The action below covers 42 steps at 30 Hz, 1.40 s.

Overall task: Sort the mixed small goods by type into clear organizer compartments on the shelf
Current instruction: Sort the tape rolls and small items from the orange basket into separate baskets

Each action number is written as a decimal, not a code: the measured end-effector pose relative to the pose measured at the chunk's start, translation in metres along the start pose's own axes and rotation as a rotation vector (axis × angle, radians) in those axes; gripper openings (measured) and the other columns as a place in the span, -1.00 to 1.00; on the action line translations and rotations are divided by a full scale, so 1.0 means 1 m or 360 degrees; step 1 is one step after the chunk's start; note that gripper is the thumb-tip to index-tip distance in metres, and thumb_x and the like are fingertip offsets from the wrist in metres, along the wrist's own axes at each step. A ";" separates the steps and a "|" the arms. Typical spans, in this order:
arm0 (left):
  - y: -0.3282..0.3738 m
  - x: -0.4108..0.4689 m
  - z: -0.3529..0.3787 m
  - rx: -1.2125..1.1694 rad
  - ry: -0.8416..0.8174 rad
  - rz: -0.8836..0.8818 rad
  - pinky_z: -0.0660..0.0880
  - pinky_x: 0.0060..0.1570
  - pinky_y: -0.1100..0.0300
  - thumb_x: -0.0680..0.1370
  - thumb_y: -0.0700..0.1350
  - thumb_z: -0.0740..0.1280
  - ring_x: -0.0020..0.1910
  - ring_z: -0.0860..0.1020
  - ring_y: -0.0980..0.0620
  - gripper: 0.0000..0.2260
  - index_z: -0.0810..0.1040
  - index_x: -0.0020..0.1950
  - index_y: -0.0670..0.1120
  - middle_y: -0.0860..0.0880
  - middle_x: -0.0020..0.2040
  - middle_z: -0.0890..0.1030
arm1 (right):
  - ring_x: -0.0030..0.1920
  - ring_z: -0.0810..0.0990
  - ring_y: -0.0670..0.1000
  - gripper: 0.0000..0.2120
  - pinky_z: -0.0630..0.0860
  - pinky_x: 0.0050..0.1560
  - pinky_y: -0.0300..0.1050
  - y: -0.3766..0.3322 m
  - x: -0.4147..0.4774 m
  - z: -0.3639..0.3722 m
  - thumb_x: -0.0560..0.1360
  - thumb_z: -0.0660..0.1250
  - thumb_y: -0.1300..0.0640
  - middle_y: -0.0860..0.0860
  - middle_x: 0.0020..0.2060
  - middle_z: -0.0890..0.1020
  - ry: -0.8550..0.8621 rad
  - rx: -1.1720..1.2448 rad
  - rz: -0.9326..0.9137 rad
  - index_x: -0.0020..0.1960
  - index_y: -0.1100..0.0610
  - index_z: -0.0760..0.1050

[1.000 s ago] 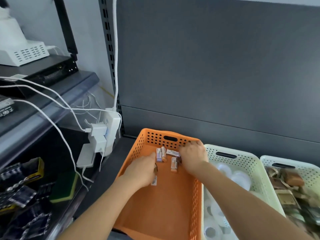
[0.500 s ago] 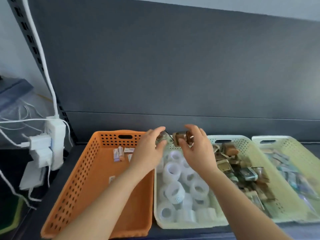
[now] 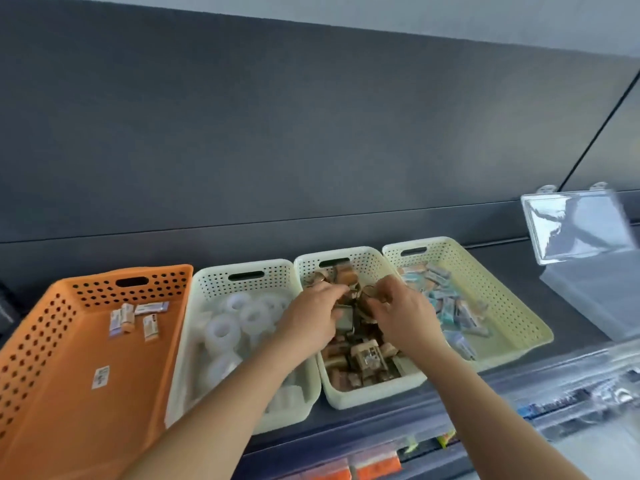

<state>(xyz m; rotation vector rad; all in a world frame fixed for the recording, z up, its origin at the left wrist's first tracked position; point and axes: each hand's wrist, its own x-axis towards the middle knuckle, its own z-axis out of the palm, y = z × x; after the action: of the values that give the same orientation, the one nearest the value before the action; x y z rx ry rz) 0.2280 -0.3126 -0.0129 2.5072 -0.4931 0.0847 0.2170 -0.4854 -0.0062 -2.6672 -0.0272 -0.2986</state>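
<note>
Both my hands are down in the third basket (image 3: 346,398), a white one full of small brown packaged goods (image 3: 367,358). My left hand (image 3: 311,317) curls its fingers round a squarish brown-grey piece (image 3: 344,320). My right hand (image 3: 401,313) pinches a round brownish piece (image 3: 369,292) just above the pile. To the left stand an orange basket (image 3: 41,341) with a few small packets (image 3: 133,318) and a white basket (image 3: 194,327) of clear tape rolls (image 3: 221,329). A cream basket (image 3: 512,317) at the right holds bluish packets (image 3: 450,306).
A clear organizer box (image 3: 595,299) with its lid (image 3: 578,226) raised stands at the far right of the shelf. A clear front rail (image 3: 571,393) runs along the shelf edge. Orange packages (image 3: 374,467) sit on the shelf below. The dark back panel (image 3: 311,133) rises behind the baskets.
My view swung right. Both hands carried small brown pieces from the orange basket, over the tape basket, and lowered into the third basket of brown goods.
</note>
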 end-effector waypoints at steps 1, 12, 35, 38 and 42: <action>0.002 0.000 0.006 0.0089 -0.0064 0.0020 0.29 0.34 0.12 0.62 -0.12 0.21 0.40 0.35 0.01 -0.60 0.33 0.46 0.05 0.06 0.45 0.34 | -0.09 0.55 0.02 -0.79 0.48 -0.11 -0.09 0.005 -0.001 -0.001 0.52 0.25 0.06 -0.04 -0.02 0.60 0.0018 -0.0045 -0.0037 0.15 0.00 0.42; 0.010 -0.006 0.018 0.0446 -0.0336 -0.0054 0.04 0.45 0.02 0.64 0.12 0.06 0.52 0.10 -0.02 -0.47 0.05 0.56 -0.02 -0.03 0.54 0.17 | -0.31 0.51 0.00 -0.77 0.50 -0.33 -0.11 0.016 0.008 -0.003 0.53 0.20 -0.13 -0.10 -0.29 0.51 -0.0024 -0.0010 -0.0371 -0.13 0.02 0.40; -0.104 -0.066 -0.118 0.0615 0.0340 -0.0339 0.46 0.04 0.08 0.57 -0.15 0.22 0.16 0.45 0.00 -0.76 0.58 0.18 -0.02 0.04 0.11 0.55 | -0.01 0.56 0.06 -0.74 0.51 -0.07 -0.05 -0.138 0.029 0.058 0.51 0.29 0.01 0.00 0.01 0.57 -0.0142 0.0169 -0.0679 0.17 0.06 0.52; -0.137 -0.088 -0.140 0.0697 0.0338 -0.0520 0.48 -0.14 0.09 0.57 -0.13 0.22 0.03 0.48 0.01 -0.83 0.59 0.06 0.00 0.07 -0.03 0.52 | 0.08 0.53 0.04 -0.71 0.50 0.00 -0.05 -0.181 0.028 0.080 0.52 0.29 -0.02 0.00 0.06 0.56 -0.0236 0.0119 -0.0800 0.19 0.04 0.53; -0.184 -0.109 -0.152 0.0817 0.0172 -0.0761 0.48 -0.24 0.14 0.55 -0.15 0.26 -0.11 0.48 0.04 -0.89 0.58 -0.04 -0.02 0.05 -0.09 0.48 | 0.11 0.49 0.05 -0.75 0.48 0.02 -0.06 -0.232 0.029 0.109 0.52 0.25 0.00 0.02 0.06 0.56 -0.0344 -0.0028 -0.0968 0.13 0.06 0.55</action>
<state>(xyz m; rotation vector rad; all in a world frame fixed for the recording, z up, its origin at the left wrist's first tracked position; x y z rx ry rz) 0.2009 -0.0516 -0.0025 3.0257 0.2123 0.1778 0.2521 -0.2300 0.0058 -2.6331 -0.9122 -0.1924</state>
